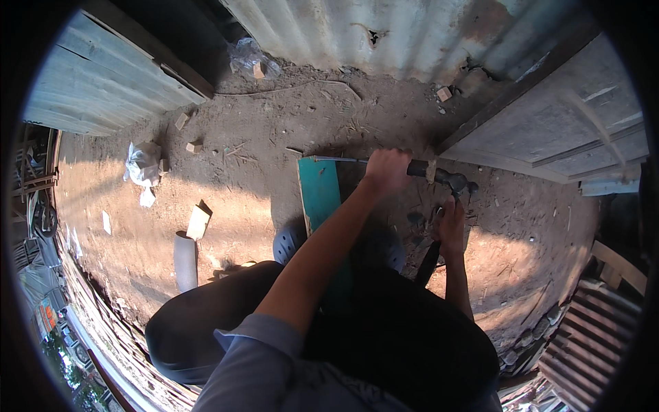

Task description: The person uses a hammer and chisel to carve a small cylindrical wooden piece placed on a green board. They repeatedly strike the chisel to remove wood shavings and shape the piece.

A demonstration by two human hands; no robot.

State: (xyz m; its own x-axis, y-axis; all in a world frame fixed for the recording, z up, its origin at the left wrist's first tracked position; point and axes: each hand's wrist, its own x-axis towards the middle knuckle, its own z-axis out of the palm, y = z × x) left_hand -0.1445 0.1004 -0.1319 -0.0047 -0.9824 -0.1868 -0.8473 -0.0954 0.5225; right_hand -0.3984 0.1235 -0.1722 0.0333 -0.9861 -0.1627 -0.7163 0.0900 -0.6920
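My left hand (390,172) is wrapped round what looks like a chisel (420,169), with a dark handle and a long thin metal blade. The blade reaches left to the far end of a teal-painted board (320,189). This board runs back toward me between my feet, its near part hidden by my arm and legs. Closed round a hammer (428,265) is my right hand (449,226). The hammer's dark metal head lies at the butt of the chisel handle, touching or very close; I cannot tell which.
Corrugated metal sheet (425,34) stands ahead, and a weathered wooden panel (549,117) leans at the right. On the dirt ground lie small wood blocks (194,147), a plastic bag (143,165), a grey tube (185,261) and wood scraps. A slatted wooden piece (583,343) sits at the lower right.
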